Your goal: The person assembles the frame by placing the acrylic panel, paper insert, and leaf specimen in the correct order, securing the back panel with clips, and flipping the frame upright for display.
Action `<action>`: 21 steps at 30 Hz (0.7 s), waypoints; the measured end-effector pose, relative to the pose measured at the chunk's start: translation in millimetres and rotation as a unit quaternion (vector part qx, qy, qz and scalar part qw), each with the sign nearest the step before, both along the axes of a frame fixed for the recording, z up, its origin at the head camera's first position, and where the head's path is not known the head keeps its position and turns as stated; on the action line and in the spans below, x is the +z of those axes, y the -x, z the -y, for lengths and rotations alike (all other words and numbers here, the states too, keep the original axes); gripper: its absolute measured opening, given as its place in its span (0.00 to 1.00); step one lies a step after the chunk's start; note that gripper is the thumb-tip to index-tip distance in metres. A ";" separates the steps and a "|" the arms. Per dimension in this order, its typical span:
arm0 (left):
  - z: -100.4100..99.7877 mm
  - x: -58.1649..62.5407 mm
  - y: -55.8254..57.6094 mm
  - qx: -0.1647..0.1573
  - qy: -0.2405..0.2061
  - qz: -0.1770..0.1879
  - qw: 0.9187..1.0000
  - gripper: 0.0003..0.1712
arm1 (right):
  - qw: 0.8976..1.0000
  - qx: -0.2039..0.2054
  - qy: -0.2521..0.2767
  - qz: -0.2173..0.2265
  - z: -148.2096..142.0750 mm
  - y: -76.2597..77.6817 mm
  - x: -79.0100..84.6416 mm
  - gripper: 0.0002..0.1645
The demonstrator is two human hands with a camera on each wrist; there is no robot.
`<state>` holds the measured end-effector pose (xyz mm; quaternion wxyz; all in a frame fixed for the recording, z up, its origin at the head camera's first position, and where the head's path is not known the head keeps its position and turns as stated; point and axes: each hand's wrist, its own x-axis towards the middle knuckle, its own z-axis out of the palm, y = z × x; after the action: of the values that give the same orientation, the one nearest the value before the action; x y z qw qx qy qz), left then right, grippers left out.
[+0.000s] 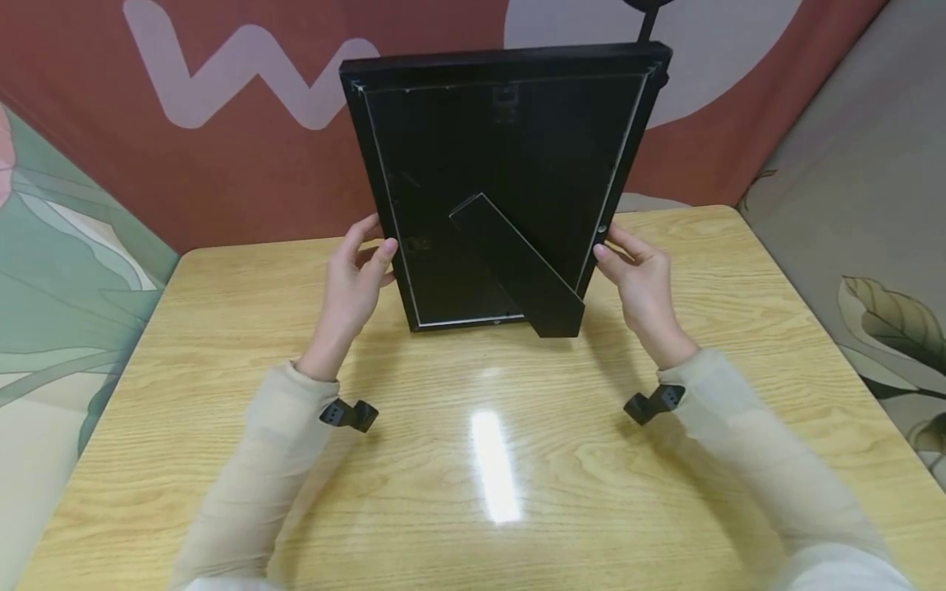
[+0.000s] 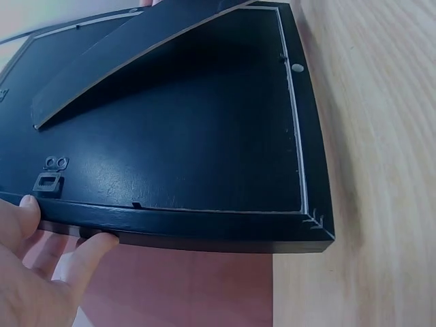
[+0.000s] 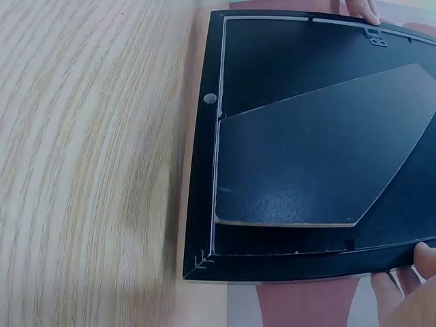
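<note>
A black picture frame (image 1: 443,139) stands nearly upright on the table, its back facing me. From that back an easel leg (image 1: 525,275) slants down to the lower right, slightly swung out. My left hand (image 1: 353,287) grips the left side edge, thumb on the back and fingers behind. On the opposite edge, my right hand (image 1: 645,283) pinches the frame the same way. The left wrist view shows a small metal hanger (image 2: 49,181) near the left thumb. In the right wrist view the leg (image 3: 300,163) lies broad across the backing. The frame's front is hidden.
The wood-grain table (image 1: 488,386) carries a bright light reflection. Behind it hangs a red backdrop (image 1: 244,180) with white shapes. A dark thin stand (image 1: 649,23) shows behind the frame's upper right corner. A camera is strapped on each wrist.
</note>
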<state>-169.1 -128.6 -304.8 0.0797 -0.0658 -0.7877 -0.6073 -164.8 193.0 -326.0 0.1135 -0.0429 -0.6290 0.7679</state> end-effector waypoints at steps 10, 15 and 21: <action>-1.0 -5.2 2.5 -0.001 0.002 -0.020 1.000 0.29 | 1.000 -0.022 -0.023 0.000 2.9 3.9 -2.1 0.26; -2.1 -8.5 5.4 -0.004 0.011 -0.032 0.999 0.30 | 1.000 -0.021 -0.021 0.006 2.5 6.9 -4.0 0.26; -5.5 -10.9 7.0 -0.007 0.010 -0.025 1.000 0.31 | 0.999 -0.022 -0.022 0.014 0.7 8.9 -5.3 0.26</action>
<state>-176.2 -123.1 -315.7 0.0949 -0.0875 -0.7912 -0.5978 -173.7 192.3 -331.3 0.1222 -0.0651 -0.6463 0.7504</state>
